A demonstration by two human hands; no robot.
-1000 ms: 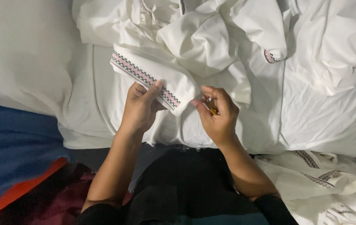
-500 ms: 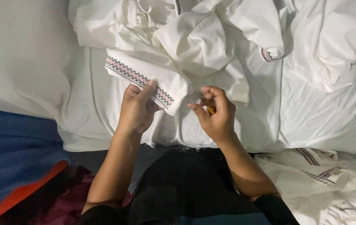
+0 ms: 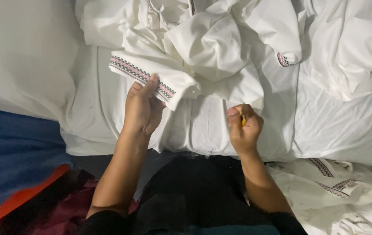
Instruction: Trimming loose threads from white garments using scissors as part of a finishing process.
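Left hand (image 3: 141,106) pinching patterned cuff (image 3: 144,76) of white garment (image 3: 207,48), lifted above heap on lap. Right hand (image 3: 243,128) closed on small yellow tool (image 3: 243,121). Cloth likely light, limp; grips best at stiffer trimmed band.

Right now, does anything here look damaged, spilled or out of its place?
Nothing stands out. The left hand holds the white cloth cuff with a dark patterned band; the right hand pinches a small yellow object, too small to identify. The white garments lie crumpled in a heap, but no tear or stain shows.
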